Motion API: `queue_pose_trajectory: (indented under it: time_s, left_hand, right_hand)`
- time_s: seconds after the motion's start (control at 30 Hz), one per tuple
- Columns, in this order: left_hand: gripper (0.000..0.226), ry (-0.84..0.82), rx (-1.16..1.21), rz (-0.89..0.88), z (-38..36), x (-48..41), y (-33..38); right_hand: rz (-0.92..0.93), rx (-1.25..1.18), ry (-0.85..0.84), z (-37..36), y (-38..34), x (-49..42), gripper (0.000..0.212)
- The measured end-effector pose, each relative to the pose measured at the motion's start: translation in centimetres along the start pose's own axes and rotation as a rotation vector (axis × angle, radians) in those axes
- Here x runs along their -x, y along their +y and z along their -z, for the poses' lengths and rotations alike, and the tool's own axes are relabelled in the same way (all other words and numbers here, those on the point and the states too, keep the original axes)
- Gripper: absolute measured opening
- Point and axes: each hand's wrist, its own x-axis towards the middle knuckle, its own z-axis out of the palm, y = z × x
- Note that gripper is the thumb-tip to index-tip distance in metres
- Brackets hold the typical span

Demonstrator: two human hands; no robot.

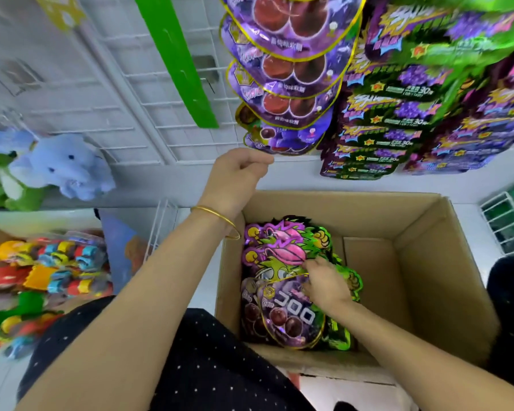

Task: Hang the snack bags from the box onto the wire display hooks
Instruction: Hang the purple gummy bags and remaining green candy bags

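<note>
Already several glossy purple round candy bags (282, 72) hang in a column on the white wire display grid (149, 93), with green-and-purple hanging packs (398, 114) just to their right. Your left grip (238, 176) is raised just below that column, fingers curled, nothing visible in them. Your right grip (324, 281) is down in the open brown cardboard box (413, 221), pinching the top of a purple grape bag (285, 318) on the pile at its left side. Much remains, I judge: that bag and the green monster-shaped bags (279, 250) beneath.

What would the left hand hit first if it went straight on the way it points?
Probably the lowest hanging purple bag; the left hand is just below its bottom edge, though depth is unclear.
</note>
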Motion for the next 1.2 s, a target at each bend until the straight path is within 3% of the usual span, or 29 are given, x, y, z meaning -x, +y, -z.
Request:
queue_pose_trajectory:
  time_s: [0.13,0.27,0.4,0.47,0.57,0.7,0.83,0.9,0.93,1.0,1.07,1.13,1.2]
  left_hand:
    - [0.019,-0.003,0.006,0.016,0.1,0.0,-0.2]
    - [0.018,-0.06,-0.03,0.036,0.1,0.1,-0.8]
    - [0.018,-0.34,-0.272,0.069,0.0,0.3,-1.8]
    - [0.029,-0.501,-0.422,0.066,-0.4,0.5,-2.5]
    - [0.038,-0.626,-0.484,0.076,-1.4,0.8,-3.2]
    - [0.015,-0.524,-0.503,-0.115,-1.8,1.0,-2.7]
    - [0.017,-0.369,-0.247,-0.088,-1.6,1.4,-1.0]
    - [0.012,-0.32,-0.144,-0.079,-1.3,1.8,0.2]
    - [0.011,-0.303,-0.112,-0.083,-1.2,2.1,0.8]
    - [0.023,-0.279,-0.088,-0.101,-0.4,2.2,2.7]
    - [0.015,-0.228,-0.059,-0.144,0.8,1.6,5.8]
    - [0.012,-0.108,-0.021,-0.276,2.6,0.3,10.6]
    - [0.018,0.081,0.03,-0.435,4.5,-1.3,16.2]
  right_hand:
    - [-0.055,-0.061,-0.027,0.0,0.6,0.0,0.028]
    - [0.01,-0.128,-0.051,1.2,1.3,-0.1,0.015]
    - [0.118,-0.725,-0.196,6.1,0.5,1.0,0.008]
    - [0.159,-0.834,-0.157,8.7,0.2,1.5,0.019]
    - [0.204,-0.933,-0.057,12.3,-0.5,1.9,0.019]
    - [0.259,-1.011,0.038,15.6,-1.3,2.0,0.006]
    - [0.304,-0.97,0.09,17.1,-1.5,3.1,0.02]
    - [0.324,-0.958,0.151,17.8,-1.7,3.7,0.015]
    - [0.339,-0.962,0.195,18.4,-2.1,3.9,0.007]
    - [0.399,-0.913,0.31,20.4,-3.1,4.3,0.015]
    - [0.466,-0.838,0.42,23.4,-4.4,4.8,0.016]
    - [0.525,-0.768,0.537,26.9,-5.5,5.0,0.002]
    - [0.583,-0.7,0.68,30.9,-6.7,5.3,0.014]
